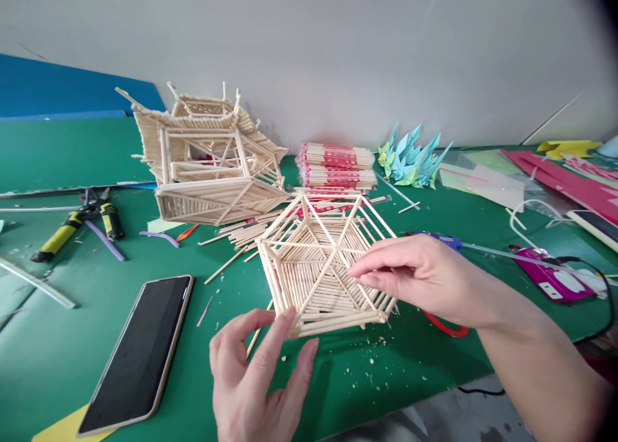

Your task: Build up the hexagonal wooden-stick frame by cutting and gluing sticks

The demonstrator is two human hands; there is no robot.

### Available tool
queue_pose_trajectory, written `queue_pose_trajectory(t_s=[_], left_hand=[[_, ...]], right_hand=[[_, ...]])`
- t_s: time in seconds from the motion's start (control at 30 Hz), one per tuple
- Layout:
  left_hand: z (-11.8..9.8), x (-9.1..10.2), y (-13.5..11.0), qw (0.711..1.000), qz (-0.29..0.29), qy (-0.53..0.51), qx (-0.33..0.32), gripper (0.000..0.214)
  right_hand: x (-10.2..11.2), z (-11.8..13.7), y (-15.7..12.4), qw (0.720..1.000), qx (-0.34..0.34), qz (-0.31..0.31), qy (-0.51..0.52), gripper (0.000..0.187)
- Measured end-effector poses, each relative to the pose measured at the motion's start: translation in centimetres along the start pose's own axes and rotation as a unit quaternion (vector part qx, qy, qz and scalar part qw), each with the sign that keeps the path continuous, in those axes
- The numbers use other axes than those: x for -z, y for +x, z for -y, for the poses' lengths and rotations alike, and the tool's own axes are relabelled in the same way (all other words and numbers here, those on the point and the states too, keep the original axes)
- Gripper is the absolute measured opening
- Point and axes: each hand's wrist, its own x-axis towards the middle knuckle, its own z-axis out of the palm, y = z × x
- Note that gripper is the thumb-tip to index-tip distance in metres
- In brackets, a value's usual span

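Observation:
A hexagonal basket of wooden sticks (318, 262) lies on the green table mat (72, 313). My left hand (255, 377) is at its near edge, with the fingertips touching the rim and the fingers apart. My right hand (420, 275) reaches in from the right over the basket's right side. Its fingers are held together and stretched toward the middle; I cannot make out anything held in them.
A bigger stick-built model (207, 159) lies tipped behind the basket. Wrapped stick bundles (335, 165), loose sticks (241, 236), blue-green paper shapes (410, 159), a phone (140, 352), yellow-handled cutters (77, 223), a glue gun (444, 241), a pink device (550, 278) and coloured paper (570, 184) surround it.

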Motion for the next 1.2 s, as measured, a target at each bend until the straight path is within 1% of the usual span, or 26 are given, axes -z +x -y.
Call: queue_pose_trajectory(t_s=[0.1, 0.17, 0.23, 0.27, 0.33, 0.4, 0.5, 0.6, 0.67, 0.73, 0.83, 0.93, 1.0, 1.07, 1.2], left_hand=[[-1.1, -0.3, 1.0, 0.996, 0.017, 0.036, -0.079, 0.026], [-2.0, -1.0, 1.6, 0.993, 0.014, 0.041, -0.106, 0.017], [-2.8, -1.9, 2.1, 0.992, 0.002, 0.048, -0.119, 0.008], [-3.1, -2.3, 2.3, 0.991, -0.001, 0.052, -0.125, 0.007], [-3.5, -2.9, 2.5, 0.988, 0.010, 0.058, -0.140, 0.011], [-3.7, -3.2, 2.5, 0.986, 0.020, 0.060, -0.156, 0.014], [-3.8, -3.3, 2.5, 0.984, 0.026, 0.062, -0.167, 0.019], [-3.7, -3.2, 2.6, 0.983, 0.026, 0.062, -0.169, 0.020], [-3.5, -3.1, 2.7, 0.982, 0.026, 0.066, -0.175, 0.020], [-3.1, -2.9, 2.8, 0.976, 0.046, 0.083, -0.195, 0.021], [-2.6, -2.5, 2.9, 0.961, 0.074, 0.107, -0.245, 0.021], [-2.5, -2.4, 3.0, 0.960, 0.077, 0.105, -0.248, 0.020], [-2.6, -2.5, 3.0, 0.965, 0.073, 0.102, -0.230, 0.020], [-2.6, -2.6, 3.0, 0.965, 0.075, 0.104, -0.228, 0.020], [-2.5, -2.4, 3.0, 0.955, 0.087, 0.117, -0.260, 0.021]], right_hand=[[-0.6, -1.7, -2.6, 0.993, -0.034, -0.108, 0.018, 0.013], [-1.5, -2.7, -4.2, 0.984, -0.049, -0.166, 0.029, 0.011], [-2.7, -3.4, -5.4, 0.978, -0.048, -0.202, 0.036, 0.013], [-3.3, -3.7, -5.8, 0.975, -0.039, -0.213, 0.042, 0.015], [-4.5, -4.1, -6.4, 0.972, -0.009, -0.229, 0.052, 0.020], [-5.4, -4.4, -6.6, 0.968, 0.030, -0.246, 0.041, 0.024], [-6.1, -4.7, -6.4, 0.964, 0.080, -0.254, -0.026, 0.030], [-6.2, -5.0, -6.0, 0.961, 0.097, -0.245, -0.085, 0.032], [-6.2, -5.1, -5.8, 0.957, 0.109, -0.248, -0.103, 0.029], [-6.2, -5.1, -5.7, 0.954, 0.116, -0.252, -0.109, 0.028], [-6.2, -5.2, -5.7, 0.954, 0.113, -0.254, -0.113, 0.027], [-6.3, -5.2, -5.8, 0.953, 0.116, -0.255, -0.113, 0.027], [-6.4, -5.1, -5.8, 0.954, 0.116, -0.256, -0.107, 0.027], [-6.3, -5.1, -5.7, 0.954, 0.115, -0.258, -0.104, 0.027], [-6.2, -5.0, -5.6, 0.953, 0.111, -0.260, -0.112, 0.025]])
